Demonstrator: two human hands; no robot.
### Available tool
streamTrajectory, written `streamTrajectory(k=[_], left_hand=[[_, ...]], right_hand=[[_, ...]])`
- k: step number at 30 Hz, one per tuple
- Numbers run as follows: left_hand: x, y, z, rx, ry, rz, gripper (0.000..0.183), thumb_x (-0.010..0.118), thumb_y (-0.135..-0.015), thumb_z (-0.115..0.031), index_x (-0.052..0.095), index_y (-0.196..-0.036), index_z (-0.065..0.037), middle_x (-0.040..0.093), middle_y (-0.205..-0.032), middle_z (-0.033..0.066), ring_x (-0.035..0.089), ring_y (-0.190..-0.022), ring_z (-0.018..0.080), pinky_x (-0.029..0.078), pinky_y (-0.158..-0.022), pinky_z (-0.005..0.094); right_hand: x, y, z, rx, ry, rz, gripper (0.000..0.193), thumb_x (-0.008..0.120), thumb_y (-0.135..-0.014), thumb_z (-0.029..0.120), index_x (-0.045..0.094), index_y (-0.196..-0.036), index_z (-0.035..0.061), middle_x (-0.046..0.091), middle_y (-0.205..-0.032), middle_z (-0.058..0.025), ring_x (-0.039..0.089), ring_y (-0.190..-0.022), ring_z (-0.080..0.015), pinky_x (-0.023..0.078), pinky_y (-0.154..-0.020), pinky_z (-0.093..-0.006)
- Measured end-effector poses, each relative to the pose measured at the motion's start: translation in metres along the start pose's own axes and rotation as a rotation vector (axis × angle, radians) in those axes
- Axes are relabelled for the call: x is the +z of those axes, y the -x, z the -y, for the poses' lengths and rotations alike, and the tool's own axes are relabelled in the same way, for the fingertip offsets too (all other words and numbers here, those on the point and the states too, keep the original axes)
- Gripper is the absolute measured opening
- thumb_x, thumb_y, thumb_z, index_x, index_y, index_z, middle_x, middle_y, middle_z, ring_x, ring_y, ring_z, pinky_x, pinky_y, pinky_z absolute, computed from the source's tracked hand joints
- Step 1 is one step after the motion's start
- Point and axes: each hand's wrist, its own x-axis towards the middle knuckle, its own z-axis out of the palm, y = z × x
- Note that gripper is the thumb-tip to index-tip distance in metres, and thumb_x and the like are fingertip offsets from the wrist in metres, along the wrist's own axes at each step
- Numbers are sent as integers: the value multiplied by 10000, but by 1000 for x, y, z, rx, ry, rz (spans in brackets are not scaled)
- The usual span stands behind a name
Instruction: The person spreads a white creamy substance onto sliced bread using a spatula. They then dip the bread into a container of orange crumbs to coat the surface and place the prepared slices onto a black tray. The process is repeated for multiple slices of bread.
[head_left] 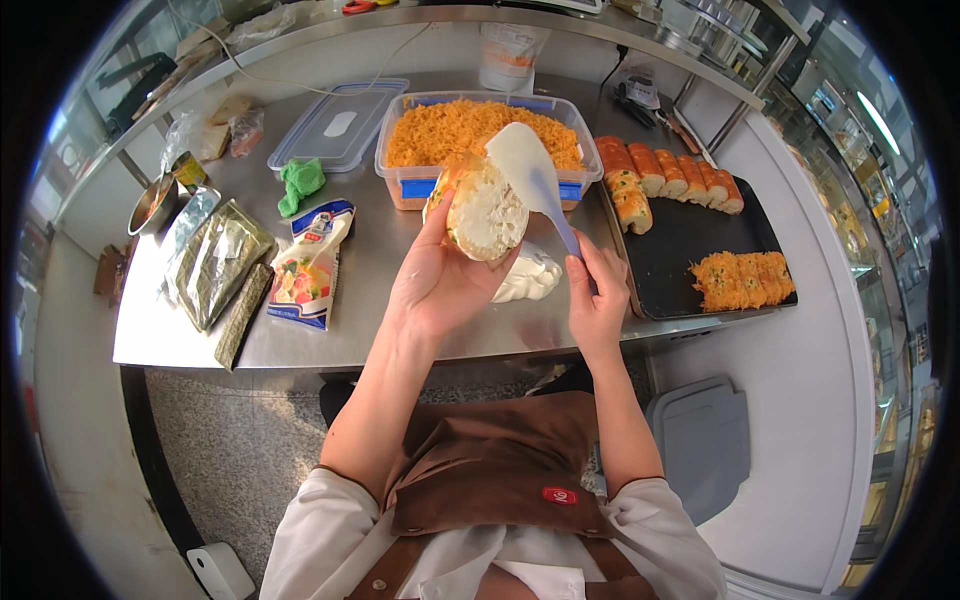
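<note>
My left hand is closed round a bread roll, holding it up with a face spread with white cream. In my right hand is a spatula with a pale blade and a bluish handle; its blade is at the roll's upper right edge. Below the roll, a mound of white cream lies on the steel table. Behind the roll stands a clear plastic tub with blue clips, filled with orange shredded topping.
A black tray at right holds browned rolls and shred-coated pieces. Leftward lie a squeeze packet, a green cloth, seaweed sheets, a metal bowl and the tub's lid. A shelf runs above the back.
</note>
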Motion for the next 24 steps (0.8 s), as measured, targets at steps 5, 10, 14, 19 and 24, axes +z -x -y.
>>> streamTrajectory(k=[5,10,14,19,24], left_hand=[[-1,0,-2,0,37,10,394,541,-1035,-346,554,-1354,-115,607,-1351,62,559,-1269,238,408,-1127,420],[-6,-6,-1,-5,15,-2,413,527,-1039,-350,536,-1375,-111,591,-1374,69,541,-1291,246,403,-1133,418],[-14,-8,-15,28,1,2,432,532,-1035,-356,521,-1394,-115,582,-1386,72,525,-1308,254,392,-1144,425],[-22,-3,-31,28,-19,-154,463,594,-992,-435,576,-1347,-139,587,-1380,38,523,-1295,233,345,-1127,402],[-25,-6,-35,-14,88,-125,445,630,-970,-423,590,-1324,-157,600,-1323,13,521,-1193,190,355,-1035,378]], right_hand=[[-18,23,-13,-120,73,11,290,671,-913,98,708,-1201,82,581,-789,-22,521,-752,-202,395,-812,-334],[-7,13,-3,-115,167,31,260,671,-923,140,714,-1175,98,519,-734,-24,521,-737,-201,387,-791,-340],[-20,14,-14,36,175,17,258,639,-959,162,702,-1200,99,502,-714,-20,510,-714,-206,398,-794,-344],[-61,40,-36,119,400,373,220,676,-917,166,721,-1117,86,598,-750,-38,576,-749,-222,412,-825,-362],[-75,43,-36,-6,623,426,184,709,-866,155,745,-1039,102,607,-747,-49,588,-755,-238,416,-809,-374]])
